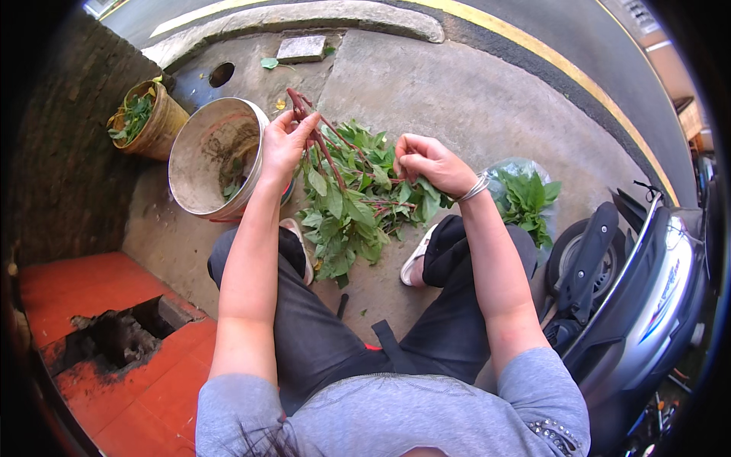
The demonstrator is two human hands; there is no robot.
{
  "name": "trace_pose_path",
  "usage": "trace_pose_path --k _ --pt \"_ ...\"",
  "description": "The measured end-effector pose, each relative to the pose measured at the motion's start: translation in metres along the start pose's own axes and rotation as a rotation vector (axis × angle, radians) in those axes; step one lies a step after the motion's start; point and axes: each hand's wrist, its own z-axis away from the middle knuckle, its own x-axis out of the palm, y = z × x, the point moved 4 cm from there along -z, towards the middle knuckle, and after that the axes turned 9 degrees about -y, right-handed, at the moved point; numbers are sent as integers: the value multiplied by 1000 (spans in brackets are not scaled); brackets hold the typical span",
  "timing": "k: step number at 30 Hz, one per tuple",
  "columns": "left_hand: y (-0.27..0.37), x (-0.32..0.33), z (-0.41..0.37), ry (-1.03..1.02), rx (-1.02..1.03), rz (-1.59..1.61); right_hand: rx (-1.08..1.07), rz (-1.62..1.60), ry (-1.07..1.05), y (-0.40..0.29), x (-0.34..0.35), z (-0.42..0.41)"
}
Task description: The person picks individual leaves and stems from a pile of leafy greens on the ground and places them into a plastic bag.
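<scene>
My left hand [288,140] grips the reddish stems [320,134] of a leafy green plant, their thick ends pointing up past the fingers. Green leaves [351,211] hang from these stems over a heap of leafy stalks [365,137] on the concrete between my feet. To the right of the stems, my right hand [428,163] is curled with thumb and fingertips together. Several leaves [425,200] come out beneath its palm and appear held there. Beyond my right wrist is a clear plastic bag [514,168] with loose green leaves [528,197] in it.
A large whitish bucket [191,165], dirty inside with a few plant scraps, stands by my left forearm. Behind it, a smaller bucket [171,117] holds greens. At the right is a parked scooter [634,297]. Broken red tiles [165,365] surround a hole at left. A kerb [320,17] borders the road.
</scene>
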Motion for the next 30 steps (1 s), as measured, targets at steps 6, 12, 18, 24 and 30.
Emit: trace_pose_path --k 6,12,18,24,30 --pt "-10 3 -4 44 -27 7 -26 462 38 20 32 -19" --pt "-11 9 -2 88 -21 -6 -86 631 273 9 51 -22" --pt "-16 14 -1 117 11 -110 -261 1076 508 20 64 -28" --pt "-18 13 2 106 -23 -167 -277 1304 496 21 70 -29" --pt "-6 13 6 -42 -194 4 -407 769 492 14 40 -22"
